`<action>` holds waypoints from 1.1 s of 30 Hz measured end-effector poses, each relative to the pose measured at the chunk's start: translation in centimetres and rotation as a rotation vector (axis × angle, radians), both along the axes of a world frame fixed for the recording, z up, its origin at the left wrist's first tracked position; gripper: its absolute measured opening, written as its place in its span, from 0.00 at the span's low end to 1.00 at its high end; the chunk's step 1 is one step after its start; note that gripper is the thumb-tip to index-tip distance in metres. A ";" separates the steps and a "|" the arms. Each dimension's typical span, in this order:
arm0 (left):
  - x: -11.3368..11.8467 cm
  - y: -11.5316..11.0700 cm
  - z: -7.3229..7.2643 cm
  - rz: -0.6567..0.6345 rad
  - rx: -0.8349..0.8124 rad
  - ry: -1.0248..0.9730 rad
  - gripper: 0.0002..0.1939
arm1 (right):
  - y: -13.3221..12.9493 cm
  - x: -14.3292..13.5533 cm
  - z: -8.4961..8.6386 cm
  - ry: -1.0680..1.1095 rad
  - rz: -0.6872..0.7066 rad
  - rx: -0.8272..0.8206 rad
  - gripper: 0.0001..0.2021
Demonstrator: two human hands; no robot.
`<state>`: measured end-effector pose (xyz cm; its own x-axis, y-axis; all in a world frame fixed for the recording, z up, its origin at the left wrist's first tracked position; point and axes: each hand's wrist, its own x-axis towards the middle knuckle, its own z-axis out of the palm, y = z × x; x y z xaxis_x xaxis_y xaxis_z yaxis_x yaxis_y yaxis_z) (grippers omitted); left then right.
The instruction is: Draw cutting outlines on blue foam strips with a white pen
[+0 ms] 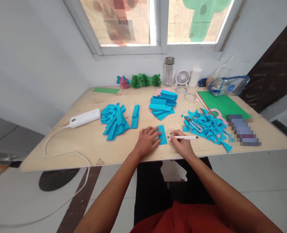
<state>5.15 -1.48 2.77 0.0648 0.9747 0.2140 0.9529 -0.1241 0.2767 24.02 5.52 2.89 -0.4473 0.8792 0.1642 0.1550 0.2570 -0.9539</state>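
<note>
A small blue paper strip [162,136] lies on the wooden table near its front edge, with a faint curved line on it. My left hand [147,141] rests flat with fingers spread, fingertips on the strip's left side. To the right, my right hand [181,144] grips a white pen [187,137], its dark tip pointing left, close to the strip's right edge. Folded blue papers [161,105] are stacked behind the strip. Two blue strips [135,116] and a pile of blue pieces [115,124] lie to the left.
Blue scraps [206,126] with a small cutter on top, pink-handled scissors [217,114] and a blurred phone [244,129] lie right. A white power bank [85,118] with a cable is left. A bottle [169,72], fan [182,77] and paper ornaments [144,81] stand behind.
</note>
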 end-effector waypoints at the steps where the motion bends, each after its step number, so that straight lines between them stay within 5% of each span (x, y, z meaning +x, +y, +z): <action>1: 0.0 0.0 0.1 0.002 -0.003 0.002 0.15 | 0.0 0.0 0.0 0.008 -0.003 -0.007 0.08; 33: 0.1 -0.1 0.0 -0.007 0.016 0.004 0.15 | 0.1 -0.1 0.8 -0.036 0.085 -0.059 0.07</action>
